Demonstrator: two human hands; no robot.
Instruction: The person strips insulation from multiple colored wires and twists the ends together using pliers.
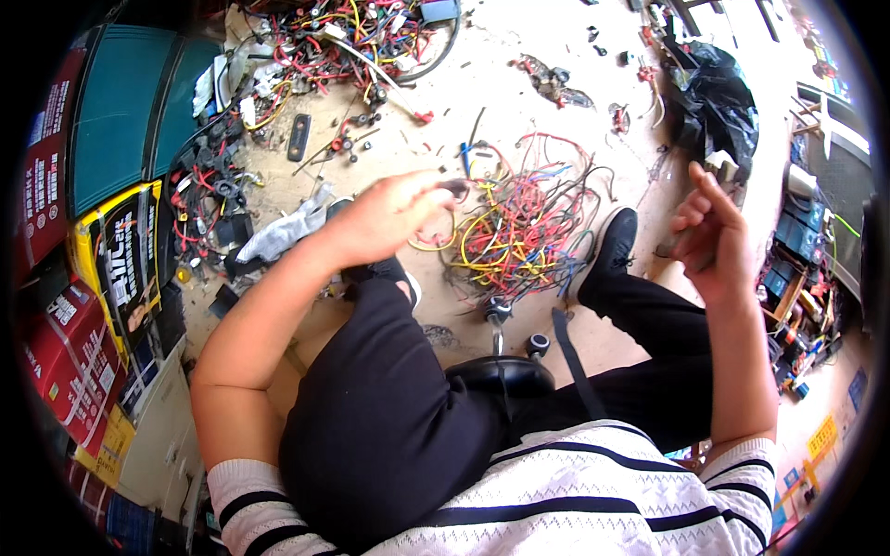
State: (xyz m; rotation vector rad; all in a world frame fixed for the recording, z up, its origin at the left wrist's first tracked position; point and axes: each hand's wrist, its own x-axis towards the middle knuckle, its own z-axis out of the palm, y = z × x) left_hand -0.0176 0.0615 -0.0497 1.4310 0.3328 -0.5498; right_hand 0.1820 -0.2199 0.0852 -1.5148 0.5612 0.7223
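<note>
My left hand (pixel 394 215) is closed, its fingertips pinching a small dark piece (pixel 456 188) whose kind I cannot make out. It hovers at the left edge of a tangled heap of wires (pixel 524 222), red, yellow, blue and black, lying on the floor between my shoes. Raised at the right, beside a black plastic bag (pixel 718 97), my right hand (pixel 716 239) has its fingers apart and partly bent, with nothing visible in the palm. A small whitish piece (pixel 723 167) shows just beyond its fingertips; whether they touch is unclear.
A larger pile of wires and connectors (pixel 348 51) lies at the far left. Boxes (pixel 120 250) line the left side. Scattered black parts (pixel 553 82) lie farther off. Below me is a wheeled stool (pixel 501 373); clutter and tools (pixel 802 315) fill the right side.
</note>
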